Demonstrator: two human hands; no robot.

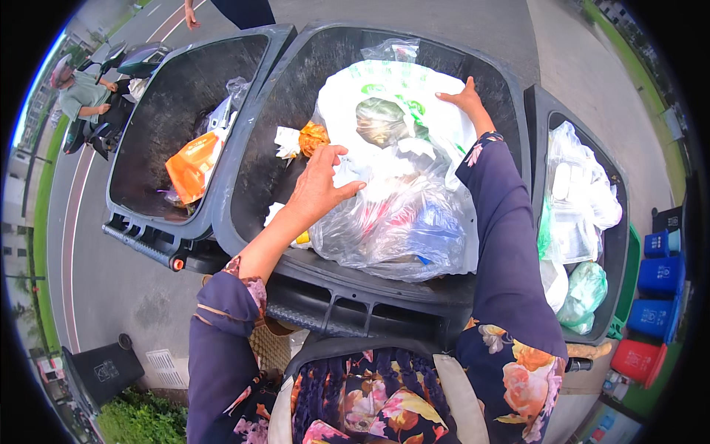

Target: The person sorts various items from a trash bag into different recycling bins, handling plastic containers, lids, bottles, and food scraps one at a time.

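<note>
My left hand (pixel 321 186) hovers over the left part of the middle wheelie bin (pixel 266 114), thumb and fingers apart with nothing between them. Just right of it lies a clear plastic bag of mixed rubbish (pixel 399 222), with red and blue bits showing through. My right hand (pixel 466 102) is spread at the far right edge of a white plastic bag with green print (pixel 366 77); whether it touches the bag is hard to tell. On that bag rests a see-through bag with dark greenish contents (pixel 383 119). An orange crumpled wrapper (pixel 313 139) and white tissue (pixel 287 142) lie left of it.
The left bin (pixel 161 100) holds an orange bag (pixel 194 166). The right bin (pixel 582 311) holds white bags (pixel 577 188) and a green bag (pixel 585 294). A person on a scooter (pixel 83 100) is at left; another person's hand (pixel 191 19) shows above. Blue bins (pixel 657 275) and a red bin (pixel 638 361) stand right.
</note>
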